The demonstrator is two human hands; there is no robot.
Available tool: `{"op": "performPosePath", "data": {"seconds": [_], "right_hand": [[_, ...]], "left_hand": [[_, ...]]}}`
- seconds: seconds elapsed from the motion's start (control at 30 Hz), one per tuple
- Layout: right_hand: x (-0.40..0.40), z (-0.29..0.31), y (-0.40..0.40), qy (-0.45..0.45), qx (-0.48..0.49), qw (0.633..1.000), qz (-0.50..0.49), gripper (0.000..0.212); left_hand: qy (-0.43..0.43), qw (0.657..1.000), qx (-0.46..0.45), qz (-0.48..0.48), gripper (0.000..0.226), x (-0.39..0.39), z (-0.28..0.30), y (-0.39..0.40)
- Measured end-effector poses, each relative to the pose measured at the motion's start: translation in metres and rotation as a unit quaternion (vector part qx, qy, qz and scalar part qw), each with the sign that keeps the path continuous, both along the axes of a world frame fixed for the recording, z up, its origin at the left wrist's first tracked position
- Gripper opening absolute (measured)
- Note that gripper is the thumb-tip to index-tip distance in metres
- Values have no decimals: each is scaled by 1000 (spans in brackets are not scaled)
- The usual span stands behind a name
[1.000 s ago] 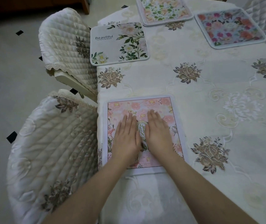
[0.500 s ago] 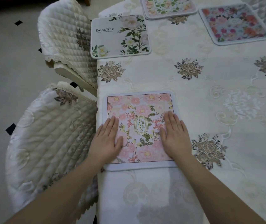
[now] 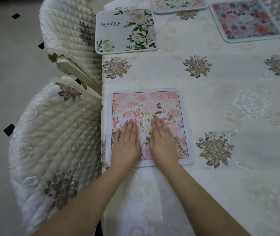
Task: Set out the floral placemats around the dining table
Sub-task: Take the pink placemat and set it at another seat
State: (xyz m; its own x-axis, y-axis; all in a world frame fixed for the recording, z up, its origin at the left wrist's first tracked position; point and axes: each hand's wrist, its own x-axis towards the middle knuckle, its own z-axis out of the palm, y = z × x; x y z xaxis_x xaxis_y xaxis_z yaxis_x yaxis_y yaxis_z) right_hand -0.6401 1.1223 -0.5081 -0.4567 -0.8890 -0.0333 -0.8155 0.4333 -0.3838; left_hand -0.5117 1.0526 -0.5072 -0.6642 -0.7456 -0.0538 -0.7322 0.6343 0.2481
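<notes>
Two hands flat on the pink placemat [image 3: 146,108], palms down, fingers straight and close together, no grip on anything. Left hand [image 3: 127,145] on the left half of that mat, right hand [image 3: 164,143] on the right half, with the gold oval label [image 3: 146,123] showing in the gap between them. Pink placemat lying flat on the worktop [image 3: 221,103], close to its left edge, just beside the near quilted chair [image 3: 50,142]. White placemat with green leaves [image 3: 126,31] farther up along the same edge, next to the far quilted chair [image 3: 71,31]. Two more mats at the far end: a pale flowered placemat [image 3: 178,4], partly cut off by the top of the picture, and a bright flowered placemat [image 3: 244,21] to its right. Cream tablecloth with brown flower clusters [image 3: 197,65] all over the worktop. Pale floor [image 3: 8,57] with small black squares on the left.
</notes>
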Motion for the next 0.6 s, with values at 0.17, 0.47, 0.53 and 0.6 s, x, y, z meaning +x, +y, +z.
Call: {"op": "performPosePath", "data": {"seconds": [0.17, 0.47, 0.53, 0.6], "right_hand": [[14, -16, 24, 48, 36, 998, 36, 55], [-42, -15, 73, 71, 84, 994, 11, 68], [-43, -13, 74, 65, 87, 994, 4, 69], [-42, -13, 75, 57, 91, 994, -15, 71]], "left_hand": [[-43, 997, 1, -66, 57, 17, -14, 5], [-111, 991, 18, -78, 81, 76, -10, -19], [-124, 990, 17, -72, 87, 84, -6, -22], [-137, 988, 17, -64, 90, 89, -2, -21]]}}
